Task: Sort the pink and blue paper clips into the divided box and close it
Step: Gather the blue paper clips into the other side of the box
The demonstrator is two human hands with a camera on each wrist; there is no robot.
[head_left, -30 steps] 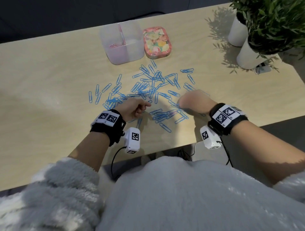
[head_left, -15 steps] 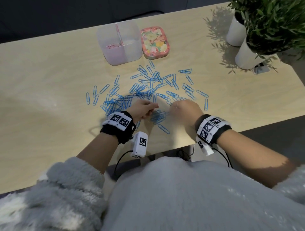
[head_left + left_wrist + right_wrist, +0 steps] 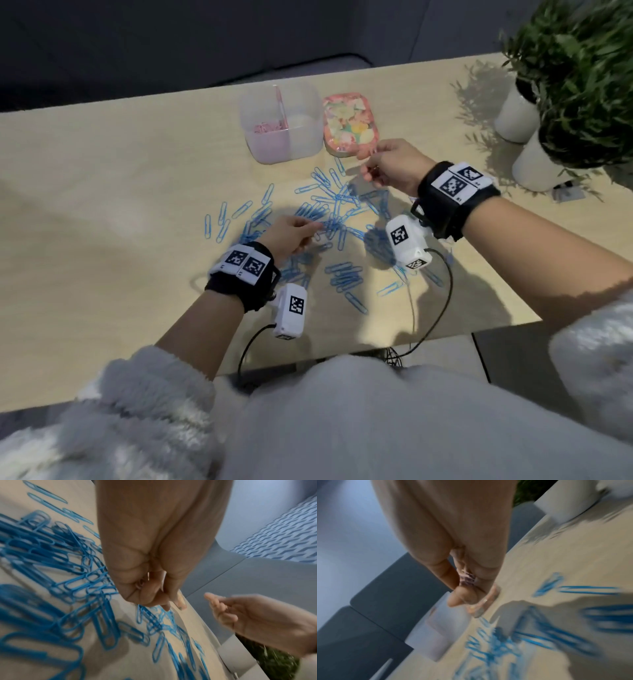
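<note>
The translucent divided box [image 3: 301, 113] stands open at the back of the table, pink clips [image 3: 265, 128] in its left compartment. Its flowered lid [image 3: 351, 123] lies just right of it. Blue paper clips [image 3: 329, 212] are scattered over the middle of the table. My left hand [image 3: 313, 228] sits low in the pile with fingers curled. In the left wrist view this hand [image 3: 173, 605] touches blue clips [image 3: 96, 577] with its fingertips, and a small pinkish loop shows in the palm. My right hand [image 3: 368, 164] hovers by the lid's near edge, gripping pink clips [image 3: 467, 578] in its curled fingers.
Two white pots [image 3: 517, 116] [image 3: 537, 164] with green plants stand at the back right, a small grey object [image 3: 568, 193] beside them. The table's front edge [image 3: 428, 339] runs close to my body. Cables hang from both wrist cameras.
My right hand has lifted out of the near side of the pile and travelled away toward the lid and box. The left hand stays in the pile, slightly further in.
</note>
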